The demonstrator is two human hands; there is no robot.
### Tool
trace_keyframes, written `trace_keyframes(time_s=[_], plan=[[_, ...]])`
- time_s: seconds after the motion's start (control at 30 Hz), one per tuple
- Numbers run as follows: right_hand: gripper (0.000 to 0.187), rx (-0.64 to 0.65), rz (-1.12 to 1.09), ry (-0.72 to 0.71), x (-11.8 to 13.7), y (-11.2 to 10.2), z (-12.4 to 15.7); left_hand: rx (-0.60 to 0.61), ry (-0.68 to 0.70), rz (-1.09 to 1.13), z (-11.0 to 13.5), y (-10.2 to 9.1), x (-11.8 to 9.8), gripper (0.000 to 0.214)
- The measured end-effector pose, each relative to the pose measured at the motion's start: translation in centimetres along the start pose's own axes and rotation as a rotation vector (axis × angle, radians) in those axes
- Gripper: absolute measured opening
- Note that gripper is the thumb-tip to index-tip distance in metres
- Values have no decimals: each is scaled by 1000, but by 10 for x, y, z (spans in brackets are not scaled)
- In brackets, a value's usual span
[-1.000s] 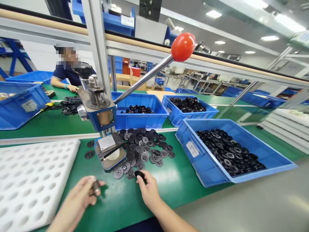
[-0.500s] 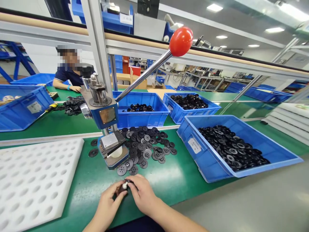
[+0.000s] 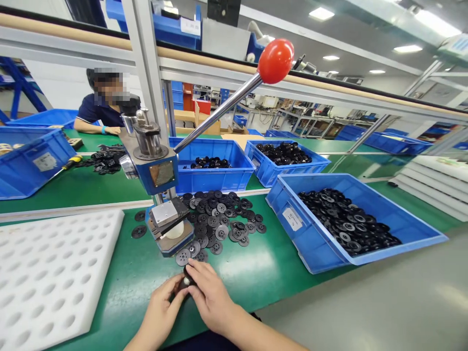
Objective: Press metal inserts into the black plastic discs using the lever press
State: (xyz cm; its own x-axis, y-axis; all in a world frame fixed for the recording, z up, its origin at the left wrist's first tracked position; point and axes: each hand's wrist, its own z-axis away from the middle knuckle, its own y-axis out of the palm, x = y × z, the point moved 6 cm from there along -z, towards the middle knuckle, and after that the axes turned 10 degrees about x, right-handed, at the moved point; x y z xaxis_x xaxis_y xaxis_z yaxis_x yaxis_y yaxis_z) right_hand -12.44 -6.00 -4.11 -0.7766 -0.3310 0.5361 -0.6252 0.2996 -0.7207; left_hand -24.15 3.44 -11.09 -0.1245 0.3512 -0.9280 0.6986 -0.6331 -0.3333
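Observation:
Close over the green bench, my left hand (image 3: 164,303) is closed around a small black part with a white centre (image 3: 186,281). My right hand (image 3: 209,292) pinches the same spot from the other side, its fingers over a dark disc edge that is mostly hidden. Just beyond my fingertips lies a loose heap of flat black discs (image 3: 221,232) with small holes. The hand press (image 3: 163,174) stands behind and left of my hands, its red-knobbed lever (image 3: 275,61) raised to the right.
A white foam tray (image 3: 54,273) with rows of round holes lies left. At right, a blue bin (image 3: 310,248) holds black rings. Two more blue bins (image 3: 215,181) (image 3: 268,170) with black parts stand behind. A screwdriver (image 3: 69,164) lies far left; a co-worker (image 3: 109,109) sits opposite.
My right fingers have moved over the top of the part, with a dark disc edge under them. Less of its white centre shows. The view has shifted slightly.

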Motion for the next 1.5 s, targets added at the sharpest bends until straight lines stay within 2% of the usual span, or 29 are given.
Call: trace_keyframes(time_s=[0.17,0.3,0.53,0.67,0.87,0.97,1.03,1.1,1.17,1.23,1.3,1.37,1.5], plan=[[64,133,101,-65,6,1,0,49,-10,107,-1,-3,-5,34],[68,221,103,-13,5,3,0,64,-34,131,-1,-3,-8,37],[71,285,84,60,3,3,6,95,-52,59,2,-4,1,37],[74,310,90,66,3,4,5,107,-49,32,1,-7,-1,37],[82,413,124,130,5,11,1,80,-94,144,1,-5,1,39],[84,455,119,106,1,7,1,61,-114,206,0,-2,4,39],[75,379,141,64,-9,-8,-2,26,-117,251,-2,-3,4,40],[63,209,215,106,-30,-32,-8,-21,-118,287,-4,-4,1,42],[51,23,323,271,-63,-60,-11,-54,-124,316,-6,-6,-3,44],[39,-107,402,453,-98,-82,-11,-68,-137,338,-7,-6,-5,45],[33,-155,425,531,-125,-96,-10,-81,-158,359,-8,-6,-3,48],[32,-169,413,517,-142,-104,-10,-96,-178,372,-8,-6,1,51],[30,-267,391,447,-148,-117,-6,-96,-164,309,-8,-6,5,47]])
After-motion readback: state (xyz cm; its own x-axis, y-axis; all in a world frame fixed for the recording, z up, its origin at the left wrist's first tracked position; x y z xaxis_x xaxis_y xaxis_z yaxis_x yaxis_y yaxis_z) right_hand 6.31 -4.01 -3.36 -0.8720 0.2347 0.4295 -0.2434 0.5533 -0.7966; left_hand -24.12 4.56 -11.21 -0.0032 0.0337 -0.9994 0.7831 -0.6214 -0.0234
